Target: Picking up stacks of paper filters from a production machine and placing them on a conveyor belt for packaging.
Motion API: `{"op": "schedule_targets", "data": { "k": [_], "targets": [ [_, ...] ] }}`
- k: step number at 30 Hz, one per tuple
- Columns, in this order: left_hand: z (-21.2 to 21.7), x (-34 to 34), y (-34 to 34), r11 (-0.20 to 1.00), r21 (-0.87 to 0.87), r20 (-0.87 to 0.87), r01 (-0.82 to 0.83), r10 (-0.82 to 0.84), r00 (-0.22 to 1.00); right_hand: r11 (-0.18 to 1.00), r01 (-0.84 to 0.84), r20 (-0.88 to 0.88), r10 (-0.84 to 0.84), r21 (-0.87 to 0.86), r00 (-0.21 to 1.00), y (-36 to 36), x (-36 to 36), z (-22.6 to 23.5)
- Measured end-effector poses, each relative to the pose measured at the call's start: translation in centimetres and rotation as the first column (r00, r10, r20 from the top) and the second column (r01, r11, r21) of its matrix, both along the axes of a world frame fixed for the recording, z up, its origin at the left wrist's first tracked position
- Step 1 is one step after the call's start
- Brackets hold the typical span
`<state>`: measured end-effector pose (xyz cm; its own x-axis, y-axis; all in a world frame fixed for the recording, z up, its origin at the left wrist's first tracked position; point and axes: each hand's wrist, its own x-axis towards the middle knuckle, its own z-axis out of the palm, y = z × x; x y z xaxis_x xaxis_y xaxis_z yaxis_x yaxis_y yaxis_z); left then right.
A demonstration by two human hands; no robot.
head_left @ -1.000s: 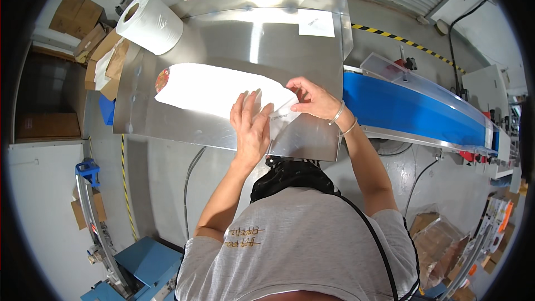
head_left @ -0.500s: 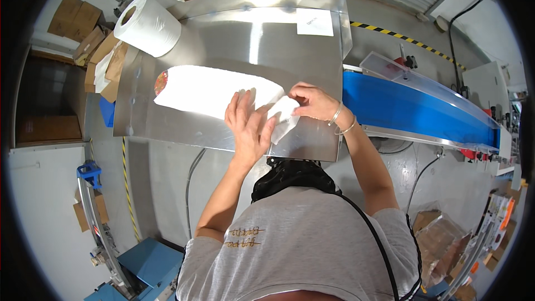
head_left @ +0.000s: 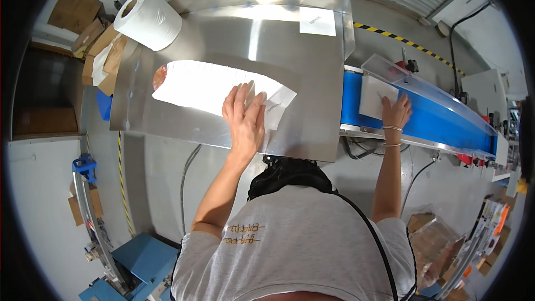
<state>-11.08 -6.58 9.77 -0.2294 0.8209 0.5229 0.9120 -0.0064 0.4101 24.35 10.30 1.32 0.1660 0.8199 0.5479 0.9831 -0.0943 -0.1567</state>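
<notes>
A long row of overlapping flat white packets (head_left: 195,86) lies on the metal table, with a red patterned round patch (head_left: 160,77) showing at its left end. My left hand (head_left: 244,117) rests on the right part of this row, fingers stretched over the top packets. On the blue conveyor belt (head_left: 434,114), a single white packet (head_left: 374,97) lies near the belt's left end. My right hand (head_left: 397,112) is at that packet's right edge, its thumb on the packet and its fingers spread over the belt. Its fingers look apart rather than gripping.
A big white roll (head_left: 149,21) stands at the table's far left corner, and a white square sheet (head_left: 317,21) lies at the far right. Cardboard boxes (head_left: 106,58) sit left of the table (head_left: 223,39). A clear guard (head_left: 446,97) runs along the belt's far side.
My right hand has moved right from the row to the conveyor, where a white packet now lies. My left hand has stayed on the row, where the rightmost packet now lies flatter.
</notes>
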Motion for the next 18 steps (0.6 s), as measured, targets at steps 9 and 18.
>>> {"op": "schedule_targets", "data": {
  "k": [9, 18],
  "targets": [
    [1.1, 0.6, -0.2, 1.0, -0.011, 0.031, 0.028, -0.028, 0.999, 0.494, -0.869, -0.893, 0.386, -0.012, 0.231, -6.1, -19.6, 6.2],
    [0.9, 0.0, -0.7, 0.998, -0.019, 0.064, 0.058, -0.057, 0.996, 0.378, -0.926, -0.986, 0.15, -0.01, 0.072, -6.3, -20.8, 5.3]
  ]
}}
